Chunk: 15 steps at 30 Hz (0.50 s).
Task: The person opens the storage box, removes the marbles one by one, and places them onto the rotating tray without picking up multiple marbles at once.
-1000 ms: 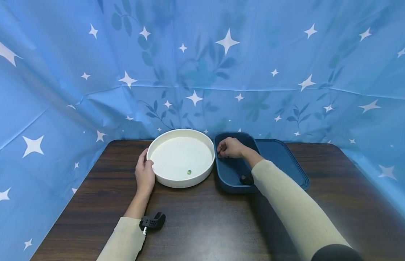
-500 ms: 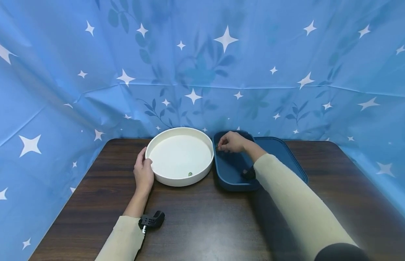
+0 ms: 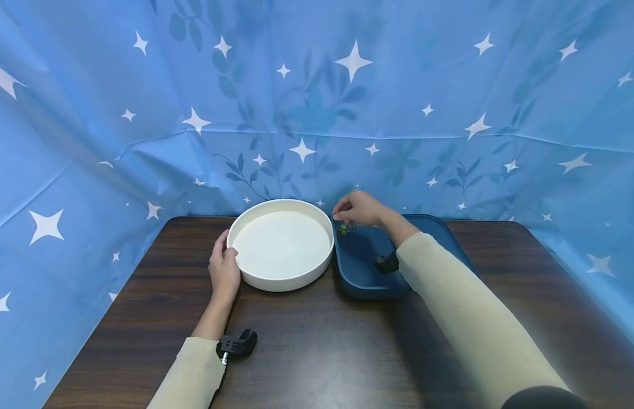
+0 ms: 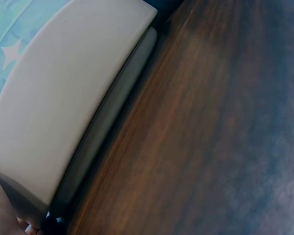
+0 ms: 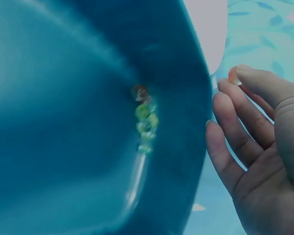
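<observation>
My left hand (image 3: 225, 274) grips the left side of a round white tray (image 3: 282, 285), thumb over its rim and fingers along the outer wall. In the left wrist view the tray's pale wall (image 4: 73, 83) fills the upper left. My right hand (image 3: 363, 209) is raised at the far left corner of a dark blue box (image 3: 370, 294). Between thumb and index finger it pinches a small orange and clear marble (image 5: 233, 76), the other fingers loosely bent. Several clear and green glass marbles (image 5: 145, 120) lie in a line along the box's inner edge.
A flat blue lid-like tray (image 3: 439, 236) lies right of the box, partly covered by the right forearm. The dark wooden table (image 3: 307, 346) reaches back to a blue star-patterned curtain (image 3: 317, 102). Tray and box stand close side by side.
My right hand has risen out of the box and moved slightly left, uncovering the marbles there. A marble seen earlier inside the tray's near edge no longer shows. The left hand keeps its grip.
</observation>
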Motion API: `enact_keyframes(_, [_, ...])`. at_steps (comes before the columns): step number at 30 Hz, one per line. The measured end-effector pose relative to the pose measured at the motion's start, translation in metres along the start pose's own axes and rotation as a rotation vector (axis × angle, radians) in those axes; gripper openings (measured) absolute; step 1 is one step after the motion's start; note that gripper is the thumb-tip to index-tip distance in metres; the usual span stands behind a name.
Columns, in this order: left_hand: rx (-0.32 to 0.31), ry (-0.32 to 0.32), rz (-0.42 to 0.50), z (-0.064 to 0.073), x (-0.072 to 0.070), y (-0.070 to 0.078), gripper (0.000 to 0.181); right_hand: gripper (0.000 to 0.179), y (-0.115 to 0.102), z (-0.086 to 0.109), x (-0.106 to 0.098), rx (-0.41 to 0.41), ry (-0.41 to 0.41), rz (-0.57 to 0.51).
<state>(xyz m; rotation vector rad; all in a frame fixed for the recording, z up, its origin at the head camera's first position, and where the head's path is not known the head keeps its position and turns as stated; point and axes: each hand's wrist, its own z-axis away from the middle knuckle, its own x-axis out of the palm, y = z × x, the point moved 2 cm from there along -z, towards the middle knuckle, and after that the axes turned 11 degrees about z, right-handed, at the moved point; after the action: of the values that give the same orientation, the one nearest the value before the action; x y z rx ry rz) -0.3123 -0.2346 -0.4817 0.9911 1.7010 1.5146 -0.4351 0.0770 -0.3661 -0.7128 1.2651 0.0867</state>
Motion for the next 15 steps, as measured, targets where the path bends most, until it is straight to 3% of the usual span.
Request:
enact_keyframes(7, [0.005, -0.002, -0.01, 0.0, -0.001, -0.001, 0.06, 0.027, -0.03, -0.007, 0.008, -0.004, 0.022, -0.045])
enact_keyframes(15, [0.002, -0.018, 0.005, 0.001, 0.0, -0.001, 0.06, 0.018, -0.065, -0.02, 0.039, -0.101, 0.007, -0.058])
